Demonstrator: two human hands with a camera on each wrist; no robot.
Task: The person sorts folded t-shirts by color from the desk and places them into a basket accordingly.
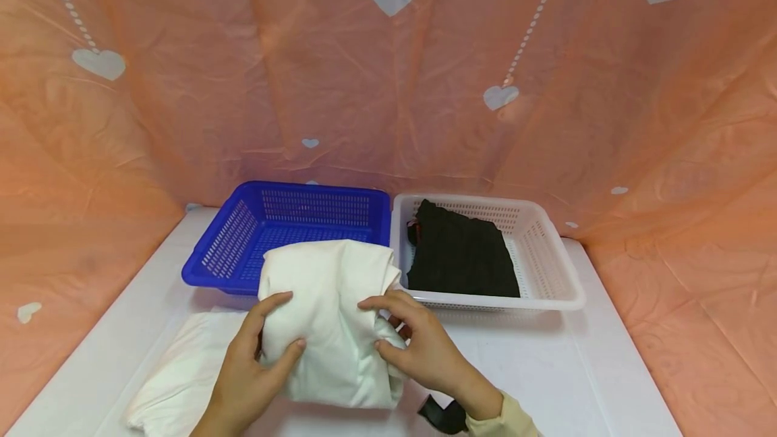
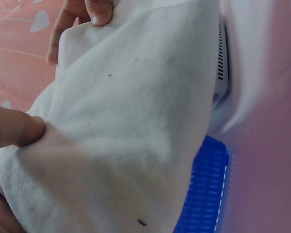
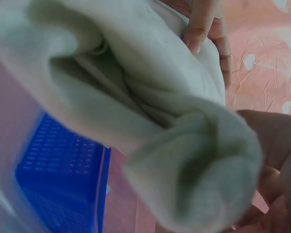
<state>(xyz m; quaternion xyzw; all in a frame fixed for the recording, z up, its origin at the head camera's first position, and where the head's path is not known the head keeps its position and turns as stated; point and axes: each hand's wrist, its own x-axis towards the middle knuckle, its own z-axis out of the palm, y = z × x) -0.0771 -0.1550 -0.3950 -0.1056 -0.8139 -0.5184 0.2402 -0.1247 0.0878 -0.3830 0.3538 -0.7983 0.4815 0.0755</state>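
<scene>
A folded white garment [image 1: 330, 315] is held up above the table between both hands. My left hand [image 1: 255, 349] grips its left side, thumb on the front. On the other edge my right hand [image 1: 419, 339] pinches the cloth, fingers curled round a rolled fold. The left wrist view is filled by the white garment [image 2: 131, 126], with my thumb [image 2: 14, 127] pressed on it. The right wrist view shows the bunched end of the white garment [image 3: 150, 107]. A second white cloth [image 1: 182, 369] lies flat under my left hand.
A blue basket [image 1: 243, 235] stands empty behind the garment. Beside it a white basket [image 1: 546, 255] holds a folded black garment [image 1: 461, 255]. A black strap [image 1: 443, 415] lies by my right wrist. Orange heart-print sheeting surrounds the white table [image 1: 577, 369].
</scene>
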